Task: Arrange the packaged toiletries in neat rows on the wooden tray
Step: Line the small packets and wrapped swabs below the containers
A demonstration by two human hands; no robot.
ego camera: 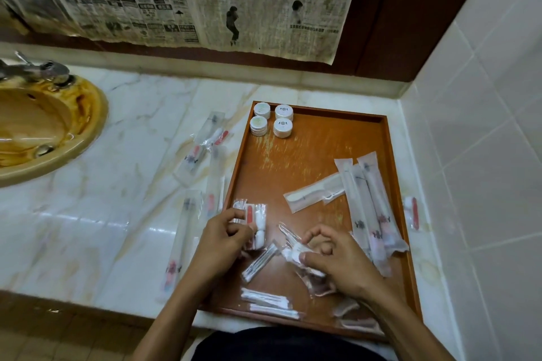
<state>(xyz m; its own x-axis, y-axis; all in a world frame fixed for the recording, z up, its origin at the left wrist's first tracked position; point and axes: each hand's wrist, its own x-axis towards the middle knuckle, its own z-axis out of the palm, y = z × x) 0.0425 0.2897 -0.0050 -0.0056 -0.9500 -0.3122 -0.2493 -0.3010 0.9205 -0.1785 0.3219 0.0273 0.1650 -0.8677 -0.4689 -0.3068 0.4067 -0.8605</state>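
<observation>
A wooden tray (311,141) lies on the marble counter. Several round white soap packs (272,119) stand in a square at its far left corner. Long clear toothbrush packets (369,208) lie along its right side, with a comb packet (311,195) beside them. My left hand (223,240) grips a small packet with red and white contents (256,220) at the tray's left edge. My right hand (337,258) pinches a small clear packet (291,249) near the tray's middle front. Cotton swab packets (269,302) lie at the front.
More toothbrush packets (205,143) lie scattered on the marble counter (132,132) left of the tray, and one small packet (410,214) sits to its right by the tiled wall. A yellow sink (44,126) with a tap is at far left. Newspaper covers the back wall.
</observation>
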